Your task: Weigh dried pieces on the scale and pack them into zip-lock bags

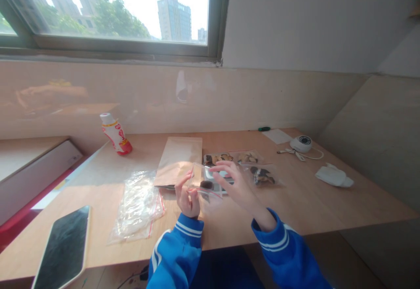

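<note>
My left hand [188,199] is closed on the edge of a clear zip-lock bag [211,196] with a red seal line. Just to the right is my right hand [234,186], its fingers stretched out and apart above the bag, with nothing seen in it. Beyond the hands, a phone-sized tray or box [210,160] holds brown and dark dried pieces; my right hand partly hides it. Two filled clear bags, a nearer one [262,176] and a farther one [247,156], lie to the right with similar pieces inside. A kraft paper pouch [180,157] lies behind my left hand.
Left of my hands lies a stack of clear zip-lock bags [136,206]. A phone [65,245] rests at the front left, a red-and-white bottle [116,135] at the back left. Rightward are a white dome camera [300,143] with its cable, white cloth [334,175] and paper [276,136].
</note>
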Available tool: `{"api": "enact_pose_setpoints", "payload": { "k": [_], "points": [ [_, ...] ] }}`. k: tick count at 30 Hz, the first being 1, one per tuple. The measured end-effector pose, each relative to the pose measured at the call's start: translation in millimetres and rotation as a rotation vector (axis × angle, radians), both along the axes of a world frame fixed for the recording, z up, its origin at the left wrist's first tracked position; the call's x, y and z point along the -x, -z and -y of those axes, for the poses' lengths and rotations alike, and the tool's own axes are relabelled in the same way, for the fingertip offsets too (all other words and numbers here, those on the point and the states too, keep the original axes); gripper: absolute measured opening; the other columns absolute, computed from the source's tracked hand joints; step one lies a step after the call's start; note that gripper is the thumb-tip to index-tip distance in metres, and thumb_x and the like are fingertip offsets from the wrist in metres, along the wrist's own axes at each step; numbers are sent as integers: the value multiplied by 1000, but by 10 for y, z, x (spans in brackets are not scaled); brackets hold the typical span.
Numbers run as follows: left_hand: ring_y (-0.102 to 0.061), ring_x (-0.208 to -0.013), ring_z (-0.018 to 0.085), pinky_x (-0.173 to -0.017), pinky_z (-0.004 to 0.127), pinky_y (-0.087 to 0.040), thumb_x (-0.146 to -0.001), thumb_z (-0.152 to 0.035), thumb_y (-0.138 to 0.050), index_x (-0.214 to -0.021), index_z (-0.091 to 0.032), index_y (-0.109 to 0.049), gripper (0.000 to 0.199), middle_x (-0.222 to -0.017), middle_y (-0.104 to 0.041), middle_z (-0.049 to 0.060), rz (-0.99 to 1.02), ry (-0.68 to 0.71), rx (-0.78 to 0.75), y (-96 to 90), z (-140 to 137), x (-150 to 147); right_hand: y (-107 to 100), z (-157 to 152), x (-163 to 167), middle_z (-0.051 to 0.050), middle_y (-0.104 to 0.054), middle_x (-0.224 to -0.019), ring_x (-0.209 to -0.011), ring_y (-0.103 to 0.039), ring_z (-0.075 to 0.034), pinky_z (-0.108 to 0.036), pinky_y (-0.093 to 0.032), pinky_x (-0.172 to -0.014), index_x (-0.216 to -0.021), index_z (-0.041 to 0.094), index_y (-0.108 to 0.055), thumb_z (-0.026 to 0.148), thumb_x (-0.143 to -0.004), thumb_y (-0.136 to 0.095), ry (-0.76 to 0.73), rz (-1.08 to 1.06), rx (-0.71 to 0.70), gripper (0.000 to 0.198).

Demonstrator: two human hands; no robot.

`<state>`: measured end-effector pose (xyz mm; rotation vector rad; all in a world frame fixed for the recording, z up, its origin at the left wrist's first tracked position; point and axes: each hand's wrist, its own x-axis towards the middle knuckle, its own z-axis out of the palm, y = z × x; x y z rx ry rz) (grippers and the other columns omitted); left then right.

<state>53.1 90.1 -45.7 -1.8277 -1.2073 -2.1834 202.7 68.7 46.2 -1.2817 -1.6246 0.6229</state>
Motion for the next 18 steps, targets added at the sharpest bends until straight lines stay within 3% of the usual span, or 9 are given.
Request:
{"api": "enact_pose_setpoints", "payload": {
  "k": [5, 11, 18],
  "points": [
    [-60, -93, 23, -78, 40, -49, -92, -34, -35, -89, -16, -56, 28, -98, -60, 10, 92, -71, 43, -39, -10, -30, 335, -332, -156, -10, -54, -113, -112, -52, -22, -38, -45, -95, -107, 23, -62, 34, -90, -46, 142, 124, -166, 26],
    [-59, -87, 23, -76, 42, -49, -91, -36, -33, -69, -19, -46, 32, -94, -58, 10, 170, -179, 124, 29, -47, -23, 680, -646, -174, -13, -37, -140, -132, -34, -29, -46, -32, -106, -129, 25, -50, 33, -82, -58, 68, 548, -45, 48],
    [-58, -92, 23, -79, 41, -48, -92, -40, -30, -79, -20, -49, 31, -96, -57, 9, 177, -170, 147, 63, -63, -37, 746, -701, -162, -11, -53, -123, -118, -47, -27, -43, -38, -99, -99, 19, -65, 26, -80, -59, 106, 578, -59, 21]
  ]
}}
